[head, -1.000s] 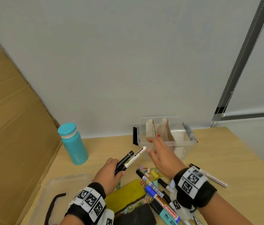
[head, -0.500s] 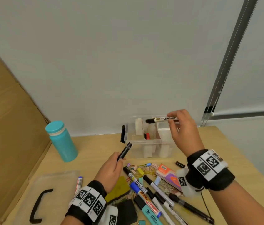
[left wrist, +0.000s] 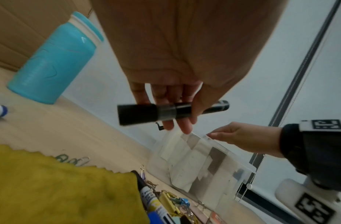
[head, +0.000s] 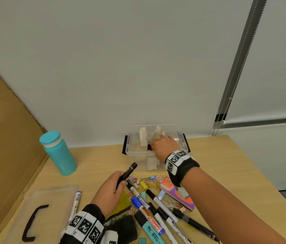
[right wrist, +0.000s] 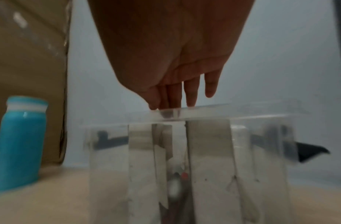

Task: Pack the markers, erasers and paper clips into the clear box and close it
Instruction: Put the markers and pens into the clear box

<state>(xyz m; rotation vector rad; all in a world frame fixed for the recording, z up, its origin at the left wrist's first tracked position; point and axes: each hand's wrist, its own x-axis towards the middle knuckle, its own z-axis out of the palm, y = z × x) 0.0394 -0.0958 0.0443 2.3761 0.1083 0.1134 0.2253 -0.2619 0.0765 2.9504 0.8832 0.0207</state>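
The clear box (head: 137, 153) stands open at the wall, with card dividers and a red-tipped marker (head: 152, 147) inside. My right hand (head: 163, 138) reaches into its middle. The straight fingers (right wrist: 191, 97) point down past the near rim (right wrist: 261, 115), and I see nothing held in them. A blurred white marker (right wrist: 173, 186) shows low inside the box. My left hand (head: 121, 182) hovers in front of the box and grips a black marker (head: 129, 172), seen close in the left wrist view (left wrist: 146, 112). Loose markers (head: 156, 217), paper clips (head: 145, 184) and an orange-purple eraser (head: 177, 192) lie in a pile below.
The box lid (head: 50, 194) with a black handle lies at the front left, and a marker (head: 75, 201) rests on it. A teal bottle (head: 57, 152) stands left of the box. Cardboard (head: 7, 138) leans along the left edge. A yellow cloth (head: 121, 199) lies under my left hand.
My right hand dropped from above the box down into it, and the white marker it carried is gone from its fingers. The left hand still holds the black marker, almost unmoved.
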